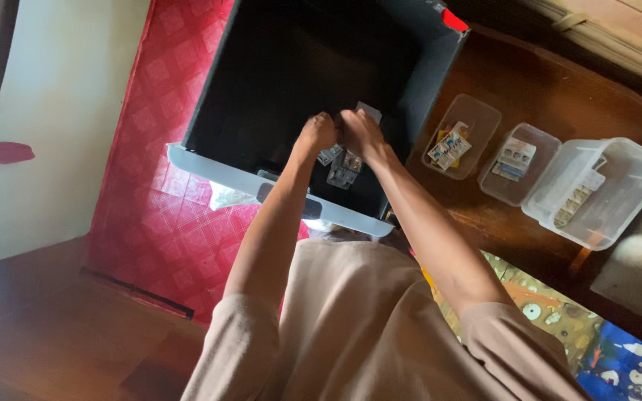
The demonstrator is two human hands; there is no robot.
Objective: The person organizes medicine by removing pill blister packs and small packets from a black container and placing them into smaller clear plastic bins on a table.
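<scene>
One head-worn camera looks steeply down, close over the black bin [291, 67].

A small clear plastic part [343, 169] with grey inside sits at frame centre, tilted, over the dark box [276, 82].

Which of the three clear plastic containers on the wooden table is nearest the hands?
The small clear tub beside the black bin, holding yellow-and-white packets; the other two lie farther right.

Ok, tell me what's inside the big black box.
Both hands, left hand and right hand, handle small clear parts inside the black box. Its dark floor hides anything else.
</scene>
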